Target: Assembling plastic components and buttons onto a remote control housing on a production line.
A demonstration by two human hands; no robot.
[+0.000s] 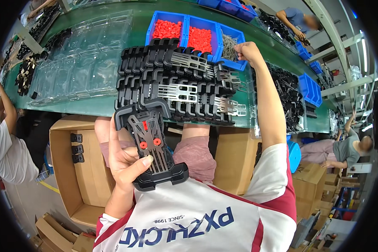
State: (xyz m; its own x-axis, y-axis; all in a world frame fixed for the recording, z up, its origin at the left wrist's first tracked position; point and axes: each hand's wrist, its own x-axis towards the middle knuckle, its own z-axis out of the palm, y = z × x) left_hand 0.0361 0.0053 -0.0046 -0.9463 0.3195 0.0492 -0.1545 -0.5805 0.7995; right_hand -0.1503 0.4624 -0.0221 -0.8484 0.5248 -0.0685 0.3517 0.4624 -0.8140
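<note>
Left hand (128, 166) wrapped round a black holder (156, 154), which sits well off the tabletop (139, 27), in front of the shirt and tilted, its lower end swung toward the person's right. Thumb laid across the face of the holder, tip on or right beside the metal plate in its middle, just below two red gears (157, 141). Index finger runs up along the left edge, toward the upper left arm of the holder; the other fingers mostly hidden at the side and behind. Grip firm-looking, fingers closed on the holder from both faces. Small red piece (145, 126) above the gears.

Right hand (249, 53) far from the holder, arm stretched out to the blue bin (234, 64) of thin metal pins (228, 45). Fingers bent, tips drawn together at the bin's right side, over or at the pins; cannot tell whether they pinch one.

Two neighbouring blue bins hold red pieces (198, 38). Between bins and person: rows of similar black holders (132, 90) packed side by side, some metal plates (178, 91) lying on top. Clear plastic trays (77, 63) to the left.
</note>
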